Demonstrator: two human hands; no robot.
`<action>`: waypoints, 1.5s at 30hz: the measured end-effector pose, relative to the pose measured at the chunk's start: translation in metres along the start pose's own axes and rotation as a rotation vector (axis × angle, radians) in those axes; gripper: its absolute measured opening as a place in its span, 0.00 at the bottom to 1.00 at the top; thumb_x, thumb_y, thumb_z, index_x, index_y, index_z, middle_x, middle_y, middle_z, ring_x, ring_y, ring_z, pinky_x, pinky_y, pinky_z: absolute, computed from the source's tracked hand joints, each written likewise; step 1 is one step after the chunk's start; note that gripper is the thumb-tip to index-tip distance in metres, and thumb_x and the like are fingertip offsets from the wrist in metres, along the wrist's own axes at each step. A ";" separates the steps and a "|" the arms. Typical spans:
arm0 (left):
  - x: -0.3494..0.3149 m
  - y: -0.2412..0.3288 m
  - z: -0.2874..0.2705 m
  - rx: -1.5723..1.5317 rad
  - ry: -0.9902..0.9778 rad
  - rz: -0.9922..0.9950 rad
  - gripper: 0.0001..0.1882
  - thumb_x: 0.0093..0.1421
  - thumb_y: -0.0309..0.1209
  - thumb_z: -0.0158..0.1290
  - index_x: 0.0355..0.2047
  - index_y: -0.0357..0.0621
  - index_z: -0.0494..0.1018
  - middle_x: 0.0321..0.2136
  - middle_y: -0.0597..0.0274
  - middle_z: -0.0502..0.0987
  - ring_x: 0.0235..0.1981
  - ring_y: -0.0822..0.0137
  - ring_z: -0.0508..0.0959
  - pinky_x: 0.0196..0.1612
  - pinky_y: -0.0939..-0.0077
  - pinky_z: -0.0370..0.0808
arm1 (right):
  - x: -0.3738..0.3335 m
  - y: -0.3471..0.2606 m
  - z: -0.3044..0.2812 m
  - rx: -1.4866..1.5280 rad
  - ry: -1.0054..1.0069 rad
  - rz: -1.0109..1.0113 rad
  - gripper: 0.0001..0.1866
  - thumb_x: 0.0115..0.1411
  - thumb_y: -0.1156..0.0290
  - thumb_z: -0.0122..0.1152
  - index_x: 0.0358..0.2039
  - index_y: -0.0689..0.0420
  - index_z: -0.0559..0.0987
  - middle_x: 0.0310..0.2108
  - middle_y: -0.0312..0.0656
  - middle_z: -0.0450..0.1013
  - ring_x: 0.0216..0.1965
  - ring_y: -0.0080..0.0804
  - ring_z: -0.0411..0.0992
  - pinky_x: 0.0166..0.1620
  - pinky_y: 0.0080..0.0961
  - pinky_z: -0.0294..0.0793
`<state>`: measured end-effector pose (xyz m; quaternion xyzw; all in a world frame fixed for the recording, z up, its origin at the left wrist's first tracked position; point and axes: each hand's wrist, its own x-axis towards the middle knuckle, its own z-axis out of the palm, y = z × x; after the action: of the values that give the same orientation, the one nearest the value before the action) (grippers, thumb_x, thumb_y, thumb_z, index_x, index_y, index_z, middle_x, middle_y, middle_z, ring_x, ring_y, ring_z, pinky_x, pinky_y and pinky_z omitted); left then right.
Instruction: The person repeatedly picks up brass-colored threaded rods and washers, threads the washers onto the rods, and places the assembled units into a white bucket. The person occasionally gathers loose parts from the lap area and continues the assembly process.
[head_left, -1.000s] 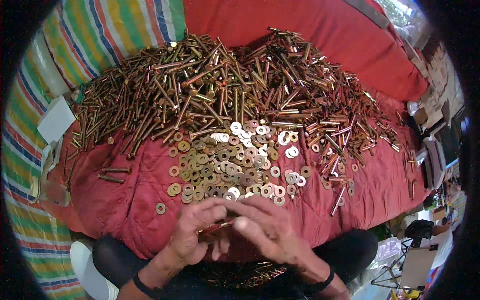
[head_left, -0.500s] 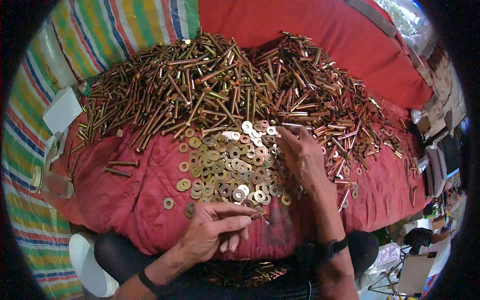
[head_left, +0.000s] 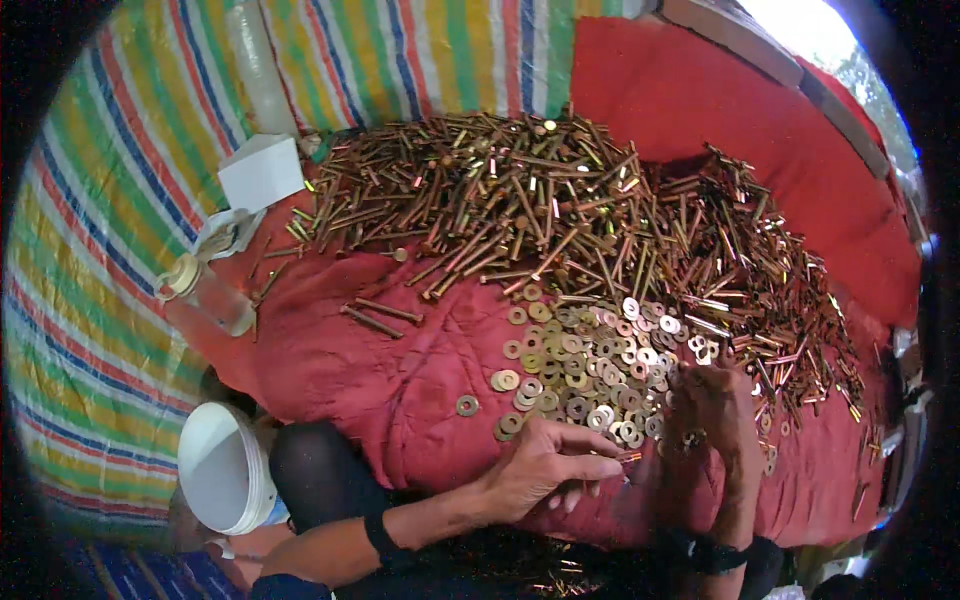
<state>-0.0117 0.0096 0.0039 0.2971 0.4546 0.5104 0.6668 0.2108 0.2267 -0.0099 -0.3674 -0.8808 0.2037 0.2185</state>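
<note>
We are looking at a red cloth point(head_left: 330, 355) that is creasing in long folds. Across its far half, a broad heap of copper-and-brass-coloured bolts point(head_left: 480, 210) is lying in every direction, and we are seeing it stretching well toward the right. In front of it, flat ring washers point(head_left: 600, 370) are overlapping in a loose patch, some of them touching the bolts. To the left, 2 bolts point(head_left: 372, 322) are lying side by side, apart from the heap, and 1 washer point(head_left: 467, 405) is resting alone nearer us. By the left edge, loose bolts point(head_left: 271, 281) are lying beside a clear jar point(head_left: 225, 303).
</note>
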 end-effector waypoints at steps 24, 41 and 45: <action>-0.002 0.006 0.001 -0.062 0.104 -0.035 0.10 0.60 0.30 0.65 0.33 0.32 0.83 0.20 0.64 0.77 0.18 0.78 0.70 0.19 0.83 0.58 | -0.069 -0.092 0.009 1.425 -0.011 0.437 0.13 0.63 0.77 0.64 0.47 0.70 0.81 0.29 0.44 0.78 0.25 0.29 0.76 0.28 0.29 0.80; -0.003 0.009 -0.005 -0.085 0.075 -0.089 0.09 0.62 0.29 0.63 0.33 0.32 0.82 0.19 0.66 0.75 0.15 0.80 0.66 0.16 0.83 0.53 | -0.075 -0.102 0.005 0.823 -0.054 0.083 0.12 0.56 0.78 0.73 0.42 0.63 0.85 0.36 0.45 0.82 0.36 0.30 0.81 0.40 0.25 0.80; -0.003 0.010 -0.006 -0.113 0.046 -0.110 0.10 0.62 0.29 0.63 0.34 0.32 0.82 0.17 0.65 0.74 0.14 0.80 0.65 0.16 0.84 0.53 | -0.074 -0.100 0.003 0.709 -0.056 0.018 0.14 0.54 0.77 0.75 0.43 0.61 0.86 0.39 0.46 0.82 0.40 0.35 0.82 0.43 0.27 0.81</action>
<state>-0.0213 0.0095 0.0112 0.2218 0.4557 0.5047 0.6989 0.2002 0.1069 0.0224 -0.2710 -0.7577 0.5085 0.3064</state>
